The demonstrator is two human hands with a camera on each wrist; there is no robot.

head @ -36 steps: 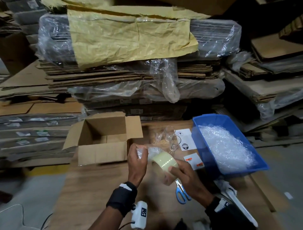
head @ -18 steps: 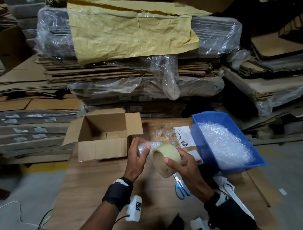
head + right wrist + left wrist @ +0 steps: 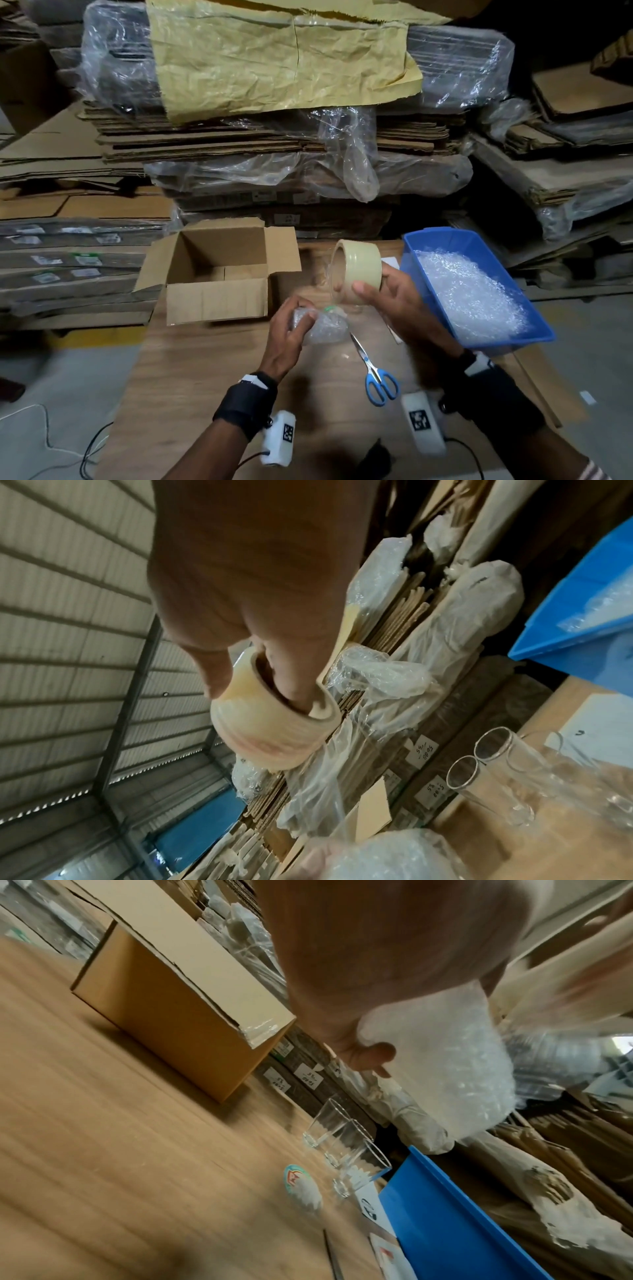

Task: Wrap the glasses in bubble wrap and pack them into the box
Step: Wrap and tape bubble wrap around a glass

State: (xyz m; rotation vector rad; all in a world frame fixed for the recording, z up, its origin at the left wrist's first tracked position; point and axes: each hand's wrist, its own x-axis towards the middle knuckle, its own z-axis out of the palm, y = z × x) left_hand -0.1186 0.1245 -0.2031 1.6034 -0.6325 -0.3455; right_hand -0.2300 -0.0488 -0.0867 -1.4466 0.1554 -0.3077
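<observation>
Where flattened corrugated cardboard stacks [image 3: 274,144] rise at the back under clear film and a crumpled yellow woven sheet [image 3: 281,58], small white labels on their edges carry handwriting that seems to read "5008" over "85", though blur leaves it uncertain. On the wood-grain bench [image 3: 205,394] an open brown cardboard box [image 3: 215,274] stands with flaps spread, well apart from a blue plastic bin [image 3: 428,246] heaped with bubble wrap [image 3: 469,291]. Between the two, three clear, smooth-walled glasses [image 3: 346,1148] stand upright beside printed cards too blurred to read. The right hand [image 3: 390,298] grips a wide roll of beige packing tape [image 3: 359,267], fingers hooked through its cardboard core, a strip drawn down toward a bubble-wrapped glass [image 3: 322,325], which the left hand [image 3: 287,329] clasps above the bench, just in front of the box. Blue-handled scissors [image 3: 376,373] lie flat nearby.
</observation>
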